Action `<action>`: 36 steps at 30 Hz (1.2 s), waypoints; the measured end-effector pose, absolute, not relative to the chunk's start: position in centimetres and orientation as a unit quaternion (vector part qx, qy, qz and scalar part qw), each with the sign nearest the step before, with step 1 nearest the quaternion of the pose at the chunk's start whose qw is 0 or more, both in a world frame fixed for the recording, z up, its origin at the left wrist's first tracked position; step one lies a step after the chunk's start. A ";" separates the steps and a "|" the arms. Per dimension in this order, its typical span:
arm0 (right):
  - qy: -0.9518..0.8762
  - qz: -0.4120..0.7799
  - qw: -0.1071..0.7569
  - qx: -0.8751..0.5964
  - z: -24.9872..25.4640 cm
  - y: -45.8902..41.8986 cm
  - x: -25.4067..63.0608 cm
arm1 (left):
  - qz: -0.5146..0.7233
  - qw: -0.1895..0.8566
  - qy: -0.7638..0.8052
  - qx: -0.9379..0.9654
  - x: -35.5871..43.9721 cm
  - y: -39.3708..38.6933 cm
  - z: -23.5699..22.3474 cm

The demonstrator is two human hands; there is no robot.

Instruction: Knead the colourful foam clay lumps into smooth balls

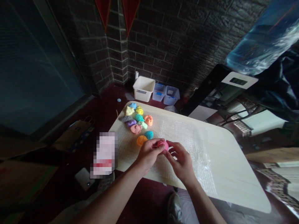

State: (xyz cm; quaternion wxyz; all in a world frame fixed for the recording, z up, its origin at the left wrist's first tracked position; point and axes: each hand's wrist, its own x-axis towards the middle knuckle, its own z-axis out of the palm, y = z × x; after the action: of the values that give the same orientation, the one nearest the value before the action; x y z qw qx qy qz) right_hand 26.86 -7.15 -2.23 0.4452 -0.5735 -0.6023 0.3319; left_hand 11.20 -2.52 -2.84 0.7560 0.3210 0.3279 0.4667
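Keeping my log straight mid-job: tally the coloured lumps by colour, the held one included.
Yellow lumps: 2
Teal lumps: 2
Orange lumps: 2
Blue lump: 1
Light green lump: 1
Grey lump: 1
Purple lump: 1
Salmon lump: 1
Bright pink lump: 1
Total visible: 12

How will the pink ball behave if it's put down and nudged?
The pink ball looks rounded, so it may roll, though the bumpy bubble wrap would probably slow it. Its putty-like look suggests it could dent under a firm pinch.
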 end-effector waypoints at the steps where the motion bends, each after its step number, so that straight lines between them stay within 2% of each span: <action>1: -0.605 0.333 0.442 -0.572 -2.2 -7.1 26.9 | 0.464 0.756 0.330 0.323 11.2 -2.6 -2.8; 7: -0.638 0.319 0.431 -0.553 -1.8 -7.1 27.0 | 0.451 0.750 0.323 0.361 11.2 -2.7 -2.7; 18: -0.667 0.257 0.435 -0.547 -1.4 -7.2 27.5 | 0.430 0.787 0.304 0.321 11.0 -2.8 -2.1; 26: -0.585 0.362 0.487 -0.538 -1.8 -6.9 27.2 | 0.454 0.772 0.312 0.318 11.1 -2.7 -2.7; 30: -0.570 0.401 0.464 -0.547 -1.6 -6.9 27.3 | 0.452 0.780 0.302 0.311 10.9 -2.7 -2.3; 36: -0.584 0.385 0.461 -0.546 -1.0 -7.1 27.2 | 0.447 0.781 0.309 0.308 10.9 -2.8 -2.2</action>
State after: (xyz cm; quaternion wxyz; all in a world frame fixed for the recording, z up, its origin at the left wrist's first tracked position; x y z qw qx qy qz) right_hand 27.20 -7.10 -0.97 0.4613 -0.5465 -0.5837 0.3846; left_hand 10.90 -2.83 -2.24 0.7805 0.3083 0.3094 0.4472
